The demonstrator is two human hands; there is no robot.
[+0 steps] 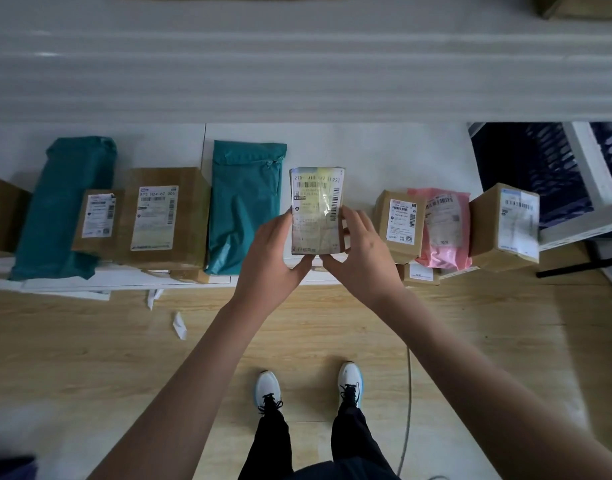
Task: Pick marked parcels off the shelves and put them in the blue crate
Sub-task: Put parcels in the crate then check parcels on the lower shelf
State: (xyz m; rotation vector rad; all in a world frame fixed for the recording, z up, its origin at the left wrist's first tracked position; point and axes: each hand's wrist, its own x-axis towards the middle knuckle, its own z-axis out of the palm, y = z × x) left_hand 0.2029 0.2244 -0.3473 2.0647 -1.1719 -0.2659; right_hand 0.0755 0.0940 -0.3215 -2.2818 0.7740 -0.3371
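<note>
A taped parcel (316, 211) with a barcode label facing up is held over the front edge of the white shelf (366, 150), at the centre of the view. The left hand (271, 249) grips its left edge and lower corner with curled fingers; the right hand (360, 247) grips its right edge, thumb under the bottom edge. At 9 o'clock of the parcel lies a teal bag (243, 206), then a labelled box (162, 216), a smaller box (98, 220) and a second teal bag (62, 209). At 3 o'clock stand a small box (399, 223), a pink bag (444, 230) and a tilted box (505, 226). At 2 o'clock, beyond the shelf's end, a dark blue crate (540, 168) shows through a white frame; its contents cannot be made out. At 6 o'clock, white shoes (268, 389) stand on the wooden floor (89, 341).
</note>
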